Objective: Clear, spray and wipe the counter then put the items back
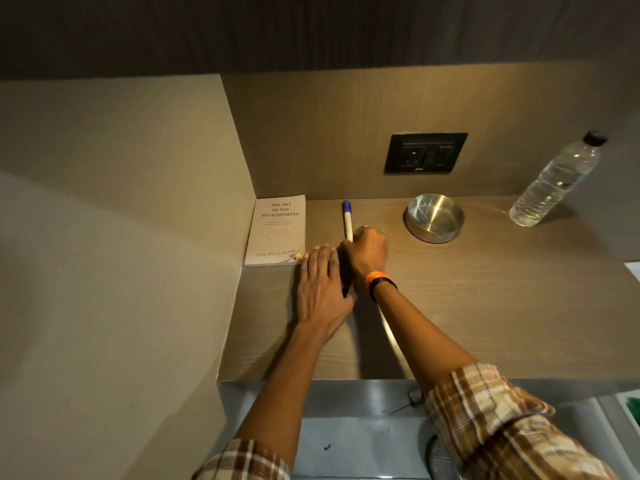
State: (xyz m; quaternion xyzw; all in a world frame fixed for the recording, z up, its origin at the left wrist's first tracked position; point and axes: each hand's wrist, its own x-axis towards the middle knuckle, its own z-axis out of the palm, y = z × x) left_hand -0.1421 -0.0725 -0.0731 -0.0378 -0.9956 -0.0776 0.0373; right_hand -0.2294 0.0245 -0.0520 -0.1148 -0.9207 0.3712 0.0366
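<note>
Head view. The right hand (365,249) was curled into a fist around the lower end of the marker (347,220), whose blue cap pointed toward the back wall; whether the marker lay on the table (485,306) or was just lifted could not be told. The left hand (320,289) lay flat, fingers (320,259) straight and together, palm down on the table, holding nothing, its fingertips just beside the book's near corner. The two hands were touching at the right wrist, which wore an orange band (377,278).

The book (277,230) lay flat in the far left corner, against the side wall. Open table stretched from the hands to the near edge and off to the right.

A steel ashtray (434,218) stood right of the marker, apart from it. A water bottle (557,181) stood at the far right. A socket plate (425,153) sat in the back wall above.
</note>
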